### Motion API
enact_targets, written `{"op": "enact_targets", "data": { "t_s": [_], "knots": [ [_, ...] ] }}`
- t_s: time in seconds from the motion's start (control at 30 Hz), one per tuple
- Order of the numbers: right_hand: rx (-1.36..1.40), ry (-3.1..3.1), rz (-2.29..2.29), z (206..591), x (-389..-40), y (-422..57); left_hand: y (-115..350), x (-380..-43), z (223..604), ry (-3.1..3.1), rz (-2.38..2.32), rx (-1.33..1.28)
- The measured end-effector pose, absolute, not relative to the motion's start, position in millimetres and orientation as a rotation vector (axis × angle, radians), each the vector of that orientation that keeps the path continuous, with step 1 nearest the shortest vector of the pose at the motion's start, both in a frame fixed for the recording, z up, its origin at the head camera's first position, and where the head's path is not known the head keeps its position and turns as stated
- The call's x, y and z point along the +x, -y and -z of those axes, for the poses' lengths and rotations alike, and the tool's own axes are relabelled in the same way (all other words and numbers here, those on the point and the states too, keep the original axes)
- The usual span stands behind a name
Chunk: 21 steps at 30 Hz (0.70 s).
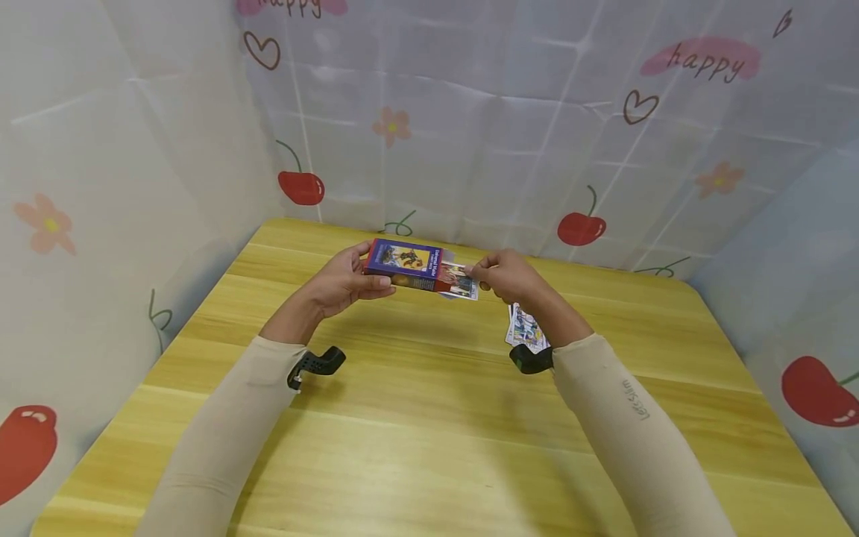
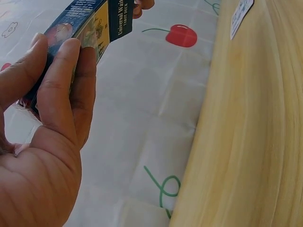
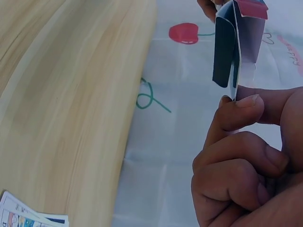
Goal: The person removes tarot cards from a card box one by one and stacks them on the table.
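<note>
My left hand (image 1: 342, 283) grips a blue and red tarot card box (image 1: 403, 259) above the table, thumb on one side and fingers on the other. From the box's open right end a tarot card (image 1: 463, 287) sticks out. My right hand (image 1: 510, 280) pinches that card's outer end between thumb and index finger, the other fingers curled in. In the right wrist view the open box end (image 3: 251, 42) shows its flaps, and the card appears nearly edge-on. A few loose tarot cards (image 1: 526, 328) lie on the table, partly covered by my right forearm.
The wooden table (image 1: 416, 447) runs under both arms. White sheets (image 1: 470, 149) printed with cherries, hearts and flowers hang at its back and sides. A black wrist mount (image 1: 322, 362) sits on the left wrist, another (image 1: 530, 359) on the right.
</note>
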State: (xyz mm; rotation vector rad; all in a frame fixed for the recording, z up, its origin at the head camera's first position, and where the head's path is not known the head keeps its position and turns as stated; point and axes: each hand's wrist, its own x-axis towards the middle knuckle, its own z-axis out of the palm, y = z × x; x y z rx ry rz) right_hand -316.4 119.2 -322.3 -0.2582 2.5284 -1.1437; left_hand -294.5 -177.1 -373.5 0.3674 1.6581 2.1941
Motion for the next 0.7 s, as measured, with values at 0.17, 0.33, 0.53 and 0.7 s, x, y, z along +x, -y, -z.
{"op": "enact_targets", "data": {
  "t_s": [0.17,0.33,0.53,0.7],
  "knots": [
    [-0.234,-2.512,1.149,321.3,-317.1,-120.9,178.2,-293.3,373.2,-1.653,-2.197,0.357],
    [-0.225,-2.481,1.191,322.2,-317.5,-118.7,176.8,-292.9,374.1,-1.644,-2.195,0.36],
    [-0.286,-2.49,1.14,324.1,-318.3,-126.1,176.4,-292.8,373.6,-1.649,-2.195,0.361],
    [-0.289,-2.49,1.12,325.7,-318.0,-139.6,177.4,-292.9,372.3,-1.656,-2.191,0.37]
  ]
}}
